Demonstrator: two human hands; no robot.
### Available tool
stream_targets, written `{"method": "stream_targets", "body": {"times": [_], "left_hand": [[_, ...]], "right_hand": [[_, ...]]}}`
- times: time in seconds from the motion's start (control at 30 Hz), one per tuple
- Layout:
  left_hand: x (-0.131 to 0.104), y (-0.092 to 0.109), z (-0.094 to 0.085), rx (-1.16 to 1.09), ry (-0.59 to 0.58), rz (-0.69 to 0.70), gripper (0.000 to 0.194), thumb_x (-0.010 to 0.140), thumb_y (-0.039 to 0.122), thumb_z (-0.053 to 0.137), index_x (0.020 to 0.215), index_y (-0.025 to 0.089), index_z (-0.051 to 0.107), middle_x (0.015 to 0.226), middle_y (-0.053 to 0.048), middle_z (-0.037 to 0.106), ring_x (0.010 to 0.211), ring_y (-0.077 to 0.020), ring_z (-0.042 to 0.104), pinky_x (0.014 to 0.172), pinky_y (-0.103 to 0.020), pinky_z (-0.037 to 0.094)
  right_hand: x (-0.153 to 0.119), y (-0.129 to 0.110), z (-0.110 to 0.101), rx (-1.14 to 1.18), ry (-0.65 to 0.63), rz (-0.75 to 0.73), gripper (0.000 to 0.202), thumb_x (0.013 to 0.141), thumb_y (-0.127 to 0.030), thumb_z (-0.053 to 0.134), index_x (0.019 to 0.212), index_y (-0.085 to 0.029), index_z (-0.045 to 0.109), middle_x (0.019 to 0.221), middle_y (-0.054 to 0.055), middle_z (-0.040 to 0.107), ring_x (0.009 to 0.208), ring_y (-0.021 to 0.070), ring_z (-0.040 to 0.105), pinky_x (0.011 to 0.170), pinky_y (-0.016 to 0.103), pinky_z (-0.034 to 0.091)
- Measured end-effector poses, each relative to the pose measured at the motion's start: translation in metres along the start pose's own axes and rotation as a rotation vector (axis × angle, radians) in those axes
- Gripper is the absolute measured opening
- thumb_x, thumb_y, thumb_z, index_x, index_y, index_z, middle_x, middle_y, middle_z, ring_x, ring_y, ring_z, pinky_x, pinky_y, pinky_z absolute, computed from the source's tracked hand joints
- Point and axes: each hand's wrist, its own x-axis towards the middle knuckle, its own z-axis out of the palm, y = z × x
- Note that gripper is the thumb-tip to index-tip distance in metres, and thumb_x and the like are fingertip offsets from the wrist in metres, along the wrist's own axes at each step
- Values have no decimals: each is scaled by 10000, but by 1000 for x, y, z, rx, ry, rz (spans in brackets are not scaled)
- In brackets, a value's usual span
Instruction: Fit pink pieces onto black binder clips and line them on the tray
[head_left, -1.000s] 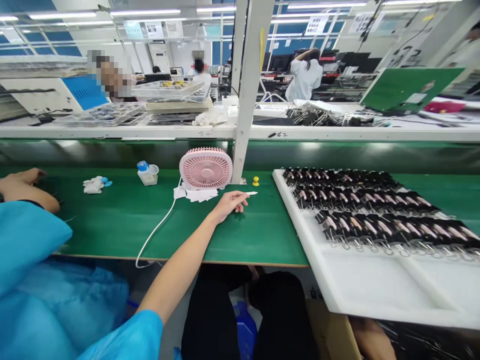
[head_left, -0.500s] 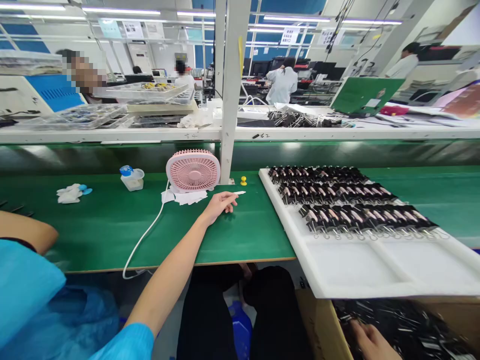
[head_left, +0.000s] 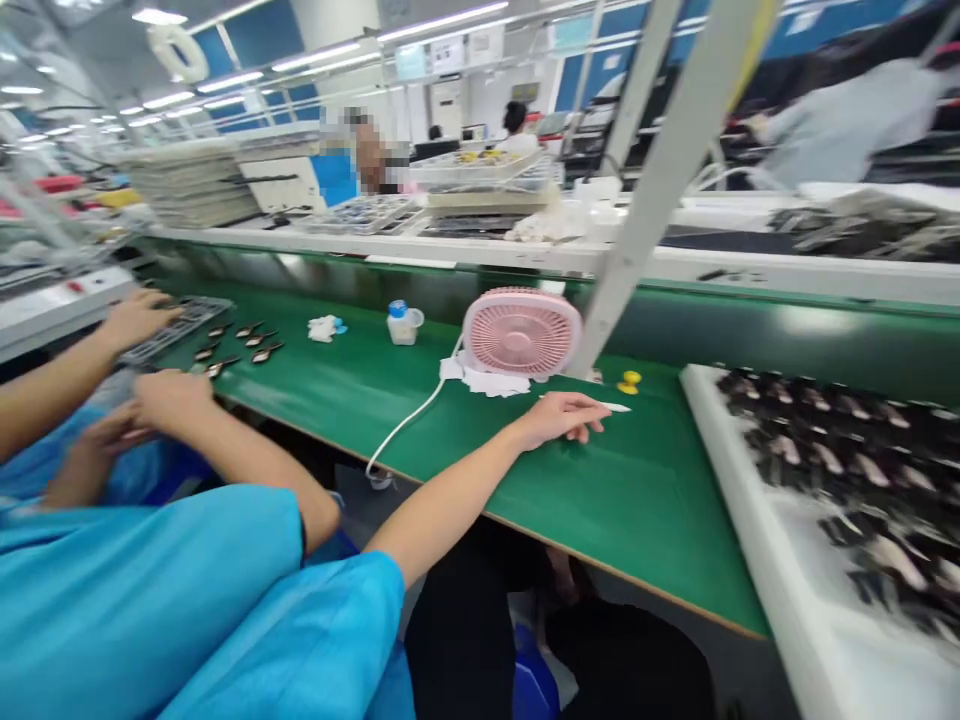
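left hand (head_left: 559, 416) with its back upward, fingers (head_left: 586, 404) curled and pinching, bare left forearm (head_left: 450, 510) sloping back behind them

Clearance about the left hand (head_left: 560, 418), taken as clock centre: the desk (head_left: 660, 520) offers an open green passage from 3 to 5 o'clock, bounded at 3 by the raised rim of the white tray (head_left: 735, 480). Obstacles: yellow knob (head_left: 628, 382), 2 o'clock; slanting post (head_left: 645, 210), 1; pink fan (head_left: 517, 338), 11; white cord (head_left: 412, 412), 9, crossing to the front edge; forearm (head_left: 450, 510), 8.
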Motion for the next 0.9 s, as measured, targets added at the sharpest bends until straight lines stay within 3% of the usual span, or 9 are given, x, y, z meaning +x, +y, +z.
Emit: {"method": "stream_targets", "body": {"times": [0.03, 0.1, 0.13, 0.2, 0.3, 0.4, 0.5, 0.63, 0.9], "left_hand": [[-1, 0, 0, -3, -8, -5, 482, 834, 511, 846, 1103, 117, 780, 902, -99, 721, 643, -111, 609, 589, -282, 396], [-2, 0, -2, -7, -23, -9, 478, 843, 503, 834, 1130, 124, 783, 941, -110, 723, 670, -119, 604, 627, -308, 417], [-3, 1, -3, -9, -29, -10, 483, 843, 504, 828, 1136, 123, 783, 952, -114, 722, 677, -123, 602, 640, -320, 421], [-5, 2, -3, -10, -31, -11, 497, 838, 508, 816, 1145, 119, 780, 957, -113, 716, 683, -128, 595, 657, -335, 425], [-10, 6, -1, -1, -28, -29, 536, 828, 515, 808, 1194, 125, 771, 970, -100, 708, 709, -127, 589, 676, -329, 429], [-13, 8, 0, 21, -33, -56, 547, 849, 525, 789, 1240, 143, 760, 1008, -87, 710, 745, -119, 589, 698, -310, 437], [-12, 7, -1, 30, -42, -51, 530, 876, 513, 768, 1262, 150, 758, 1033, -82, 709, 752, -111, 587, 696, -298, 435], [-10, 5, -1, 37, -32, -89, 571, 874, 487, 772, 1327, 141, 741, 1057, -98, 710, 767, -119, 587, 695, -299, 439], [-9, 3, -2, 46, -48, -74, 553, 892, 483, 756, 1333, 148, 740, 1059, -95, 713, 771, -120, 594, 700, -291, 448]], "right_hand": [[60, -1, 19, -20, -55, -55, 321, 1070, -378, 637, 1359, -244, 682, 1374, 2, 693, 1252, 124, 679, 981, 184, 510], [157, -10, 67, -82, 51, -109, 545, 945, -473, 769, 1413, -221, 650, 1414, 30, 680, 1279, 164, 675, 1017, 238, 512], [192, -14, 92, -99, 89, -134, 582, 897, -496, 790, 1400, -232, 662, 1420, 21, 679, 1252, 175, 694, 1014, 257, 518], [232, -18, 132, -114, 209, -152, 529, 856, -467, 755, 1322, -221, 710, 1363, 2, 713, 1145, 171, 746, 971, 258, 529], [245, -10, 161, -117, 390, -107, 414, 861, -404, 621, 1161, -155, 758, 1272, 8, 756, 1118, 150, 750, 921, 259, 512], [241, 5, 168, -60, 464, -76, 375, 925, -343, 581, 1144, -81, 734, 1292, 74, 741, 1227, 174, 686, 970, 320, 505], [239, 18, 170, 39, 450, -91, 296, 974, -263, 642, 1199, -77, 697, 1328, 127, 705, 1243, 223, 641, 1052, 388, 516], [238, 27, 172, 100, 367, -50, 263, 1021, -278, 646, 1221, -107, 649, 1344, 143, 675, 1263, 270, 602, 1088, 439, 503], [262, 19, 165, 52, 295, -142, 468, 981, -275, 730, 1342, -90, 496, 1201, 137, 752, 1179, 271, 676, 1131, 484, 435]]}}
